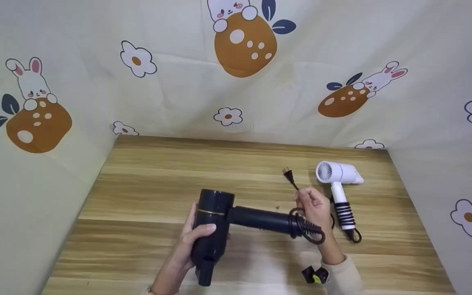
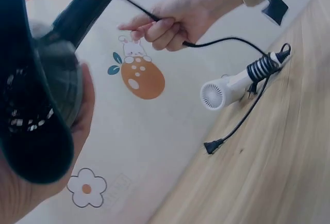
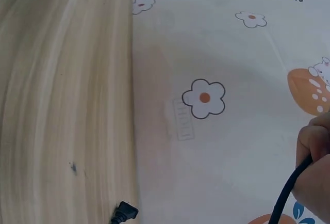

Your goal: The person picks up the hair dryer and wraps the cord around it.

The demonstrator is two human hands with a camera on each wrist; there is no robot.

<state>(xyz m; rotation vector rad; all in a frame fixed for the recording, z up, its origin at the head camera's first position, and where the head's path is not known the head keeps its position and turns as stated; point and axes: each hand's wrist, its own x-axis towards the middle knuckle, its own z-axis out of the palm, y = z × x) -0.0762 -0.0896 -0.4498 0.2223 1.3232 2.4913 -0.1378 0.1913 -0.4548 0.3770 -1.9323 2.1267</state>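
A dark hair dryer with a thin gold ring is held up over the table, its handle pointing right. My left hand grips its barrel, thumb across the near side. Near the handle's end, where loops of black cord hang, my right hand pinches the dryer's cord between thumb and fingers. In the left wrist view the cord runs from the handle through those fingers and curves down to a two-pin plug. The right wrist view catches only part of the right hand at its edge.
A white hair dryer lies at the right of the wooden table, black cord wound round its handle. Patterned cloth rises behind the table and at both sides. A black piece with yellow sits by the right wrist.
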